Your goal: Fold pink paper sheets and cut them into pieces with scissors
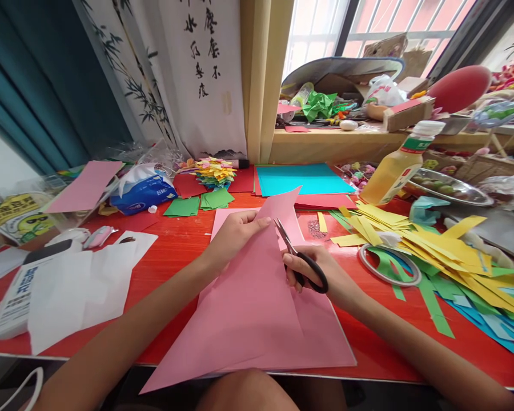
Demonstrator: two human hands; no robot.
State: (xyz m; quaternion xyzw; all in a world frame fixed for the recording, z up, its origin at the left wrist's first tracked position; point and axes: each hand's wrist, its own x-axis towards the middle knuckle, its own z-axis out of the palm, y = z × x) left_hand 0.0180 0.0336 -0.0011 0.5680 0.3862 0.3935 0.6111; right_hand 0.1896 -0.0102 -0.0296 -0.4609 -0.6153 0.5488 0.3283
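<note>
So the right hand [321, 277] is wrapped around a pair of black-handled scissors [302, 260], fingers through the loops and wrist resting low on the counter [175, 251]. The blades are parted and point up and to the left, right at the edge of a big pink paper [257, 308]. The forearm comes in from the bottom right corner at a slant.

The left hand [235, 231] is gripping that same pink paper near its top, thumb on the near face and fingers curled over the upper edge, holding that part up off the counter. That arm stretches in from the lower left, pretty much straight.

The pink paper sits dead centre in front of the person. Its top rises to a point between the two hands, and its bottom edge hangs over the near edge of the counter above the lap.

Just right of the scissors hand there's a tape roll [389, 265] lying flat, half buried in green strips [432, 302] and a heap of yellow strips [432, 240]. Behind those leans a bottle [396, 165] of yellowish liquid. A teal sheet [304, 178] lies flat at the back, and beside it a stack of folded pieces [215, 170] in mixed colours. Off to the left is a crumpled white paper [81, 291], and a blue tissue pack [143, 191] further back.
</note>
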